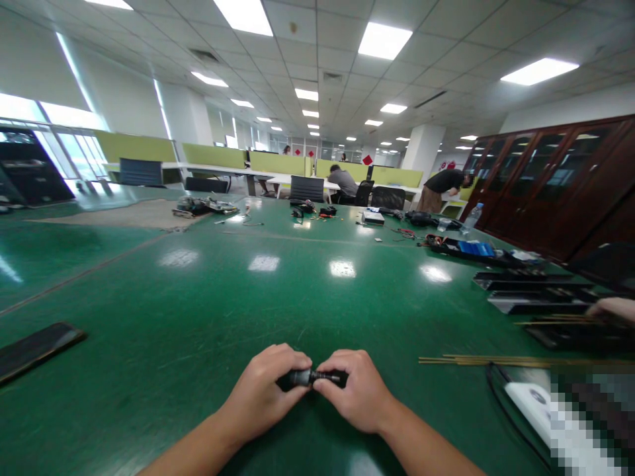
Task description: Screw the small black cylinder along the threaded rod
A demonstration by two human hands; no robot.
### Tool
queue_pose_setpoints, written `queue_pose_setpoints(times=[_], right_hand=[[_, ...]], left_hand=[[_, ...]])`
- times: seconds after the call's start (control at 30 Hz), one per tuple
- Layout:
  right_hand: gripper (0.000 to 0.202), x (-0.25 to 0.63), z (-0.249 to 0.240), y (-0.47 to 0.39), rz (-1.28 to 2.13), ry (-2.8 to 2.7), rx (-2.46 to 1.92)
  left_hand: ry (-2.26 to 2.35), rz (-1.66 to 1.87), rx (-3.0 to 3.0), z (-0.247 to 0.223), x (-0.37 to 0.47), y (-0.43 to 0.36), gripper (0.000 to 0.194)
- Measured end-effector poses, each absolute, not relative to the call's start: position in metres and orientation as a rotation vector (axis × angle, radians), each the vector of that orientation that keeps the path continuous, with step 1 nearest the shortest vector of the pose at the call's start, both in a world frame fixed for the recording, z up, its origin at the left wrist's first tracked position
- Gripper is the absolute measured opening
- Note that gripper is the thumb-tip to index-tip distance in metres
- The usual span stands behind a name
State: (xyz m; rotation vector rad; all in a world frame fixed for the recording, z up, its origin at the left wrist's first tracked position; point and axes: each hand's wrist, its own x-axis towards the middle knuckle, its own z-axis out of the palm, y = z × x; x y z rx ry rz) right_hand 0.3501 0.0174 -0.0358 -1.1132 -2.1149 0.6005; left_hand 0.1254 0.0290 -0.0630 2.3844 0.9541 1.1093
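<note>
Low in the middle of the head view, a small dark cylindrical part (301, 377) with a greyish collar lies across both hands, above the green tabletop (208, 311). Its left end is gripped between the thumb and fingers of my left hand (262, 390). At the other end, the thumb and fingers of my right hand (357, 391) pinch the thinner, ridged section. The hands nearly meet, fingertips only slightly apart. Fingers cover much of the part, so its exact kind cannot be made out.
A flat dark slab (40, 349) lies at left. Thin brass-coloured rods (466, 360) and a white device (528, 400) with a black cable are at right. Another person's hand (615, 308) reaches among black metal channels (536, 302). A bottle (473, 217) and electronic parts (203, 205) sit farther back.
</note>
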Motion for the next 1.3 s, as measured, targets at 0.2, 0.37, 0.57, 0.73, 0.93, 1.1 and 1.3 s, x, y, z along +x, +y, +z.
queue_pose_setpoints(times=[0.2, 0.37, 0.57, 0.73, 0.93, 1.1, 1.3], right_hand=[[0.005, 0.3507, -0.0367, 0.0174, 0.600, -2.117, -1.121], [0.005, 0.3507, -0.0366, 0.0183, 0.596, -2.116, -1.128], [0.005, 0.3509, -0.0366, 0.0176, 0.589, -2.119, -1.128], [0.007, 0.3511, -0.0361, 0.0174, 0.590, -2.123, -1.143], [0.006, 0.3513, -0.0363, 0.0179, 0.588, -2.120, -1.150], [0.007, 0.3515, -0.0353, 0.0182, 0.578, -2.124, -1.147], [0.008, 0.3516, -0.0338, 0.0165, 0.576, -2.122, -1.146]], left_hand=[[0.964, 1.110, 2.387, -0.0610, 0.1259, 0.0281, 0.025], [0.970, 1.105, 2.389, -0.0603, 0.1249, 0.0279, 0.026], [0.976, 1.092, 2.392, -0.0602, 0.1248, 0.0292, 0.027], [0.958, 1.106, 2.398, -0.0606, 0.1246, 0.0300, 0.026], [0.958, 1.106, 2.408, -0.0598, 0.1243, 0.0291, 0.025], [0.979, 1.113, 2.404, -0.0599, 0.1239, 0.0290, 0.025], [0.988, 1.112, 2.399, -0.0582, 0.1234, 0.0290, 0.023]])
